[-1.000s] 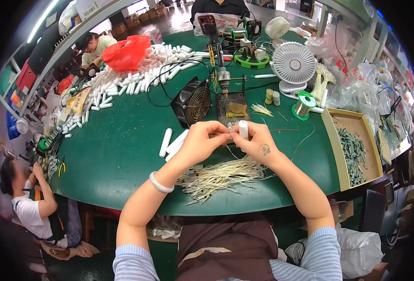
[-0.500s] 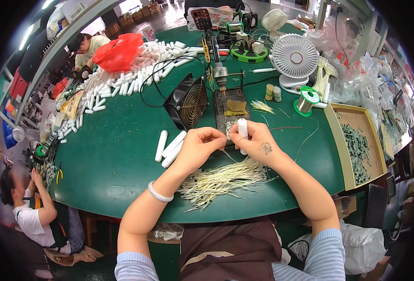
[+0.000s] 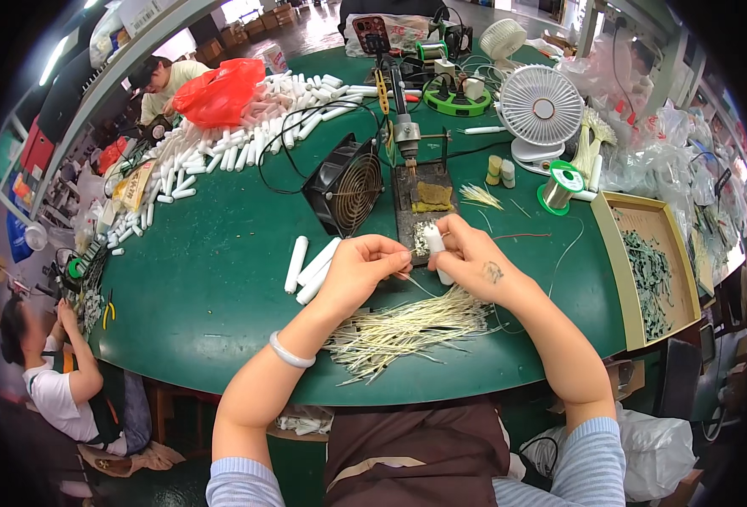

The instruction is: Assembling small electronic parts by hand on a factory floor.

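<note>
Not much has changed since half a second ago: both hands sit in the same spot over the green table [image 3: 221,287], the view just tipped a bit lower. The right hand [image 3: 473,260] is closed around a short white tube [image 3: 435,242], held upright just in front of the dark soldering stand [image 3: 415,211]. The left hand [image 3: 358,272] has thumb and fingertips pinched together on a thin pale wire [image 3: 420,286] that runs toward the tube. Right below both hands lies the loose bundle of cut wires [image 3: 407,325].

Packaging-wise: a red plastic bag [image 3: 219,91] at far left on the heap of white tubes [image 3: 246,139], a yellowish printed packet [image 3: 133,186] at the left rim, and a shallow cardboard tray [image 3: 614,279] of dark green parts on the right.
</note>
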Demonstrator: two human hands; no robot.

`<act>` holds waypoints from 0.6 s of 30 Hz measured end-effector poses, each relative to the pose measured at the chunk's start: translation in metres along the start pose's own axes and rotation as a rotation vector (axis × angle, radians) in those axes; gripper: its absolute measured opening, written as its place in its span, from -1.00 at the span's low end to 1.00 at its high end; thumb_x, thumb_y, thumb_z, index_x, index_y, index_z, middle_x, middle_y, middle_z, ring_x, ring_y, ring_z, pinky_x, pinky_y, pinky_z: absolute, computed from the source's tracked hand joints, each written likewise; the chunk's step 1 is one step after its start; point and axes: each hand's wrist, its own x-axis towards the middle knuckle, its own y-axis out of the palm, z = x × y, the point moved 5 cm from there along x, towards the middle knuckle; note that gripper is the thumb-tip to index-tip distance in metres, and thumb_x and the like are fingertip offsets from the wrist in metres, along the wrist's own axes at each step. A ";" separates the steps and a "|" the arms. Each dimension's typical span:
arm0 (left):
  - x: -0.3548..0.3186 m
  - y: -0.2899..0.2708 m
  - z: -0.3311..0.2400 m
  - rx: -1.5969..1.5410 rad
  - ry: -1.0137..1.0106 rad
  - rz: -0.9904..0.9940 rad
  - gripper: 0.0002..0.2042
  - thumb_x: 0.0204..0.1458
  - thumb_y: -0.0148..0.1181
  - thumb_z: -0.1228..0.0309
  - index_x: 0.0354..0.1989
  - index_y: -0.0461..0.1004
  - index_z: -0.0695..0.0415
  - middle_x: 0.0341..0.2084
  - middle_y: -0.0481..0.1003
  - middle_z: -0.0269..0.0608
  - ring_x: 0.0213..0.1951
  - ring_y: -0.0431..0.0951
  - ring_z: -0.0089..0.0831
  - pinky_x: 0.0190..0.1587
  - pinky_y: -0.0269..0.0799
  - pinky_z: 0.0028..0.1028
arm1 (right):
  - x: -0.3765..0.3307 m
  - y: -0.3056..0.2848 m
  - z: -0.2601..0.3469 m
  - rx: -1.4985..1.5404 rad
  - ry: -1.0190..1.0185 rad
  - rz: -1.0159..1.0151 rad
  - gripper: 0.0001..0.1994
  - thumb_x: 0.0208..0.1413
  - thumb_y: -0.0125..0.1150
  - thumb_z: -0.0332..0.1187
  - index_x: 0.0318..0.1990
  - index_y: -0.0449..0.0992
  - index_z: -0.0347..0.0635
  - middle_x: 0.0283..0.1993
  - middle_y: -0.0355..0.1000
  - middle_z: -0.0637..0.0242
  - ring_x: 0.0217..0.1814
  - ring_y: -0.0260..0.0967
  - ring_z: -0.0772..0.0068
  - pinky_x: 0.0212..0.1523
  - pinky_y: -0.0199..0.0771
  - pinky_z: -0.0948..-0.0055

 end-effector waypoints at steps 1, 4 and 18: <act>-0.001 0.000 0.000 -0.002 -0.011 0.008 -0.86 0.13 0.24 0.43 -0.25 0.55 0.26 -0.40 0.60 -0.24 -0.35 0.57 -0.54 -0.26 0.42 -0.57 | -0.002 0.001 0.002 -0.019 0.019 0.028 -0.75 0.12 0.24 -0.37 -0.12 0.41 -0.31 -0.29 0.49 0.30 -0.40 0.34 0.67 -0.37 0.36 0.57; 0.001 -0.004 0.001 -0.015 -0.028 0.012 -0.86 0.15 0.21 0.39 -0.26 0.54 0.22 -0.38 0.60 -0.26 -0.33 0.57 -0.57 -0.28 0.35 -0.59 | -0.003 0.003 0.007 -0.029 0.030 0.063 -0.75 0.11 0.25 -0.36 -0.13 0.44 -0.32 -0.29 0.49 0.32 -0.43 0.29 0.70 -0.42 0.33 0.58; 0.027 0.013 -0.005 -0.181 -0.111 -0.038 -0.90 0.07 0.22 0.38 -0.43 0.49 0.10 -0.42 0.59 -0.34 -0.38 0.50 -0.67 -0.30 0.32 -0.62 | 0.003 0.002 -0.003 0.151 0.027 -0.034 -0.70 0.03 0.37 -0.51 -0.14 0.35 -0.27 -0.28 0.48 0.32 -0.42 0.33 0.77 -0.41 0.35 0.70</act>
